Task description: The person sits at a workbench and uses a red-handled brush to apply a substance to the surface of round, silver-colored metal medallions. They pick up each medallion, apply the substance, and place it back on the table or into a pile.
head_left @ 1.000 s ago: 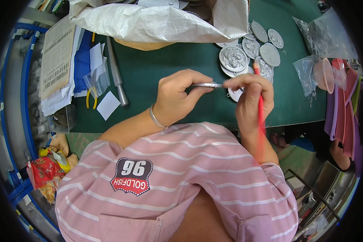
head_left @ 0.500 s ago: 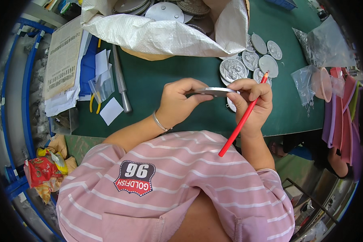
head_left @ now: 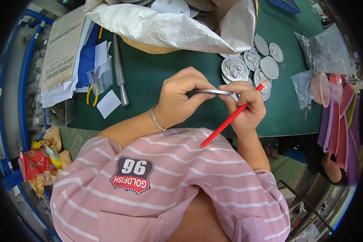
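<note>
Between both hands, in front of my chest, is a round silver metal medallion (head_left: 214, 91) seen edge-on. My left hand (head_left: 180, 94) pinches its left edge between thumb and bent fingers. My right hand (head_left: 246, 105) pinches its right edge and also carries a red pencil (head_left: 229, 122), tip up and right, blunt end toward my shirt. Beyond my right hand several similar medallions (head_left: 235, 69) lie in a loose overlapping cluster, some with relief facing up, others showing a plain face. An open white woven sack (head_left: 165, 30) holds more metal discs (head_left: 170, 7) at the far side.
A grey tapered metal rod (head_left: 119, 72), a white paper slip (head_left: 108, 104), yellow-handled pliers (head_left: 92, 95) and stacked papers (head_left: 62, 52) lie on the green table (head_left: 149, 68) at left. Clear plastic bags (head_left: 326, 48) and a pink cup (head_left: 322, 90) stand at right. Coloured strips (head_left: 338, 125) hang over the right edge.
The medallion has tilted, its right end now slightly lower. The right hand has shifted left and the pencil has swung to a flatter slant. The view has moved slightly.
</note>
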Tool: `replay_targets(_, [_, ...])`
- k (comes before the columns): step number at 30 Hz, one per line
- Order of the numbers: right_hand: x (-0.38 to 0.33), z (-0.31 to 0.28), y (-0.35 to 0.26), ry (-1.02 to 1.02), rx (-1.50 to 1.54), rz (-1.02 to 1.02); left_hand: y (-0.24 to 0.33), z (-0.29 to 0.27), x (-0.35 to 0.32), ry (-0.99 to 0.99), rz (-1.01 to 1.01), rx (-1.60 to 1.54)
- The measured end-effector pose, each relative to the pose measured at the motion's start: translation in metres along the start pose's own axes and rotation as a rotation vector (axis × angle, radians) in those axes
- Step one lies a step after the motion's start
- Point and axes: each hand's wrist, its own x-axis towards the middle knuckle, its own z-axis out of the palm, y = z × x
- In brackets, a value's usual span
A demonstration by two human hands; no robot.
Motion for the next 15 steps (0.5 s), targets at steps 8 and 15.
replay_targets(8, [-0.006, -0.007, 0.007, 0.269, 0.574, 0.341, -0.005, 0.002, -0.005, -0.012, -0.442, -0.428])
replay_targets(15, [-0.006, -0.017, 0.013, 0.204, 0.582, 0.488, -0.001, -0.004, -0.001, 0.084, 0.077, 0.079])
